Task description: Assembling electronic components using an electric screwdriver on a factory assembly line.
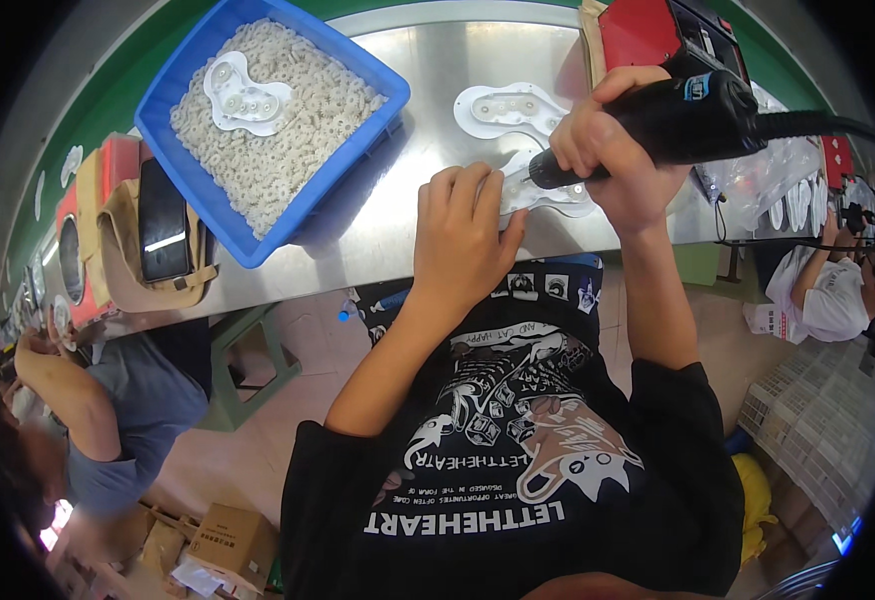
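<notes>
In my right hand (626, 165) is a black electric screwdriver (680, 118), my fingers wrapped round its body and its nose pointing left and down. The nose meets a white plastic housing (563, 197) lying on the metal table. My left hand (463, 232) grips the left side of that housing, fingers together and thumb along its near edge. Part of it is hidden by both hands. Just beyond lies a similar white housing (473, 112) with small gears in it.
A blue bin (383, 130) heaped with small white gears (293, 165) stands on the metal table (428, 70) at left, another white housing (226, 80) on top. Further left are a phone (164, 220) and a co-worker (138, 400). A red machine (643, 35) stands back right; the screwdriver's cable (813, 123) trails right.
</notes>
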{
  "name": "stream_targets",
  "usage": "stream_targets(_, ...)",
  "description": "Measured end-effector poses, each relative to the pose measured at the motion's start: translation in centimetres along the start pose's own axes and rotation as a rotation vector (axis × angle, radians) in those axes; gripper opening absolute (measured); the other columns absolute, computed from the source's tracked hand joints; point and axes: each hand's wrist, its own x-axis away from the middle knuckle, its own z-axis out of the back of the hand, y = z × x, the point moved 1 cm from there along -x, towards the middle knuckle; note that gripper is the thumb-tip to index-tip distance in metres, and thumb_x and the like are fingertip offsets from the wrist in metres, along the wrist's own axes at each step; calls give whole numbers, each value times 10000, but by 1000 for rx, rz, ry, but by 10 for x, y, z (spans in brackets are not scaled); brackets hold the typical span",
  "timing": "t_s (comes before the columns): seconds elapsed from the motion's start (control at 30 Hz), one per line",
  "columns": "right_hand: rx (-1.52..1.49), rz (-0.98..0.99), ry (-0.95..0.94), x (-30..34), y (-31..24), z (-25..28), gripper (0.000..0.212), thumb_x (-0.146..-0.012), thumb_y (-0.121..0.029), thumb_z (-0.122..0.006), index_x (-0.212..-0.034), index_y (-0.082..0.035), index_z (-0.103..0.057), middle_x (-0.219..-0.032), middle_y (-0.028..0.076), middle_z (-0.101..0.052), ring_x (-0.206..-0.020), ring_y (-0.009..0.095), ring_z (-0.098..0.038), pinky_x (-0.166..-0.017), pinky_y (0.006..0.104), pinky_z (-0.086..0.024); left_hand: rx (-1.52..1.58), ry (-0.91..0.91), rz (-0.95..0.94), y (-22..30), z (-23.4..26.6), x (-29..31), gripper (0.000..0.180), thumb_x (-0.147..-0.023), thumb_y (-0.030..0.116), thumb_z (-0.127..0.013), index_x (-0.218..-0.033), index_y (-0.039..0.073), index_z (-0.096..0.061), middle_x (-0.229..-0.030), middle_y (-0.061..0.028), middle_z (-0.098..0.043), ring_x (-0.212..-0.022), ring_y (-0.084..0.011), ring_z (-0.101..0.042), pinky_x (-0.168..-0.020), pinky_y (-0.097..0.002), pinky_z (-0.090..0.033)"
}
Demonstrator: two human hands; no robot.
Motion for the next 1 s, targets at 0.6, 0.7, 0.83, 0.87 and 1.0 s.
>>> stream_targets(0.6,412,29,-175,-1,-1,-14,444,-723,-185,-866,-1093,-7,-697,-729,70,-656,-600,187,-581,-596,294,-480,28,-10,-99,0,-2,2,462,-758,147,-792,-1150,-7,-602,-1181,-154,-586,-1089,-392,-544,-927,-494,-435)
stream_targets(0.7,379,208,-224,-5,-11,-8,400,-731,-190,-856,-1061,-20,-708,-695,54,-648,-577,154,-570,-606,280,-486,62,-17,-121,2,-3,2,462,-758,141,-805,-1157,-2,-622,-1181,-149,-597,-1092,-378,-545,-933,-479,-442)
stream_targets(0.83,302,179,70,-6,-83,31,229,-806,16,-733,-1021,-2,-656,-811,37,-662,-649,91,-608,-574,251,-477,-2,-36,-48,9,-4,-1,426,-787,168,-821,-1137,-21,-667,-1204,-146,-621,-1104,-355,-544,-970,-458,-442)
stream_targets(0.87,504,341,127,-13,-95,48,193,-843,29,-706,-1023,22,-640,-792,55,-649,-619,100,-595,-555,268,-467,1,-38,-41,11,-1,-3,424,-788,170,-820,-1132,-25,-667,-1201,-146,-622,-1106,-355,-544,-971,-458,-443)
stream_targets(1.0,279,219,446,-35,-108,86,104,-877,6,-708,-935,10,-623,-652,45,-598,-483,108,-543,-470,259,-423,-14,-31,-36,11,0,-2,417,-793,167,-813,-1128,-35,-670,-1201,-151,-624,-1111,-359,-543,-975,-457,-444)
